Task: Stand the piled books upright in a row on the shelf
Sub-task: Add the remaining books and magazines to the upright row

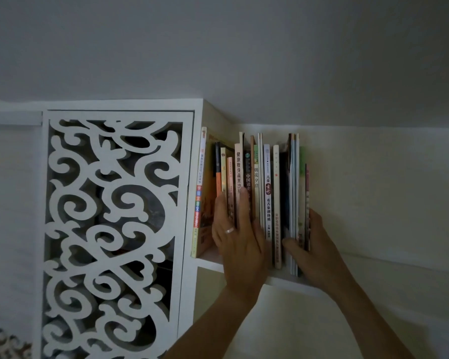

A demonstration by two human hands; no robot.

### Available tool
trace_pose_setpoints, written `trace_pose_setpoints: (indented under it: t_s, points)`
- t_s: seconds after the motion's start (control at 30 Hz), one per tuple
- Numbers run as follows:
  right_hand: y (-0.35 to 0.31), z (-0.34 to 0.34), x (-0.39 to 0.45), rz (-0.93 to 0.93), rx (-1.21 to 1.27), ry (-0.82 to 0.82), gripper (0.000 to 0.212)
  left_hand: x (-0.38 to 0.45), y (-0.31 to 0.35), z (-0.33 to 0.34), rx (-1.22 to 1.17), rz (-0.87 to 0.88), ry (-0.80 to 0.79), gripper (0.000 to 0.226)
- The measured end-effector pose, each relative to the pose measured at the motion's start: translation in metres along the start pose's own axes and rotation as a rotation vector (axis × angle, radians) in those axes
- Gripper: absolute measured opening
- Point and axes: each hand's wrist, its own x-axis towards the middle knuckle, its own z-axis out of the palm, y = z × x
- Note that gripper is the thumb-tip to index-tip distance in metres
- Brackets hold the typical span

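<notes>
Here the books (257,193) stand upright on the white shelf (290,281); the left hand (237,237) presses flat against their spines, the right hand (309,251) grips the row's right end, with bare shelf beyond.

left hand (235,229): raised, fingers straight, ring worn | right hand (313,244): raised, thumb and fingers pinching

books (254,193) — glossy paper spines | shelf (283,281) — smooth matt white board
</notes>
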Motion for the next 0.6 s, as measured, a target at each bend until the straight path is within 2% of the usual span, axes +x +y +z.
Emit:
trace_pose_setpoints:
  t_s: [0.1, 0.3, 0.47, 0.6]
  points:
    - [-0.0033, -0.0006, -0.0007, -0.001, 0.027, -0.006, 0.078, -0.0049, -0.0004, 0.0001, 0.015, 0.061, -0.013, 0.048]
    - [-0.0075, -0.0046, -0.0033, -0.009, 0.044, -0.042, 0.086, -0.0073, -0.0034, -0.0002, 0.073, 0.099, -0.06, 0.013]
    - [-0.0077, -0.0043, -0.0035, -0.001, 0.039, -0.042, 0.089, -0.0073, -0.0029, -0.0005, 0.008, 0.1, -0.029, 0.008]
    - [-0.0065, -0.0048, -0.0034, 0.003, 0.054, -0.038, 0.088, -0.0065, 0.0011, 0.0002, 0.095, 0.12, 0.006, 0.011]
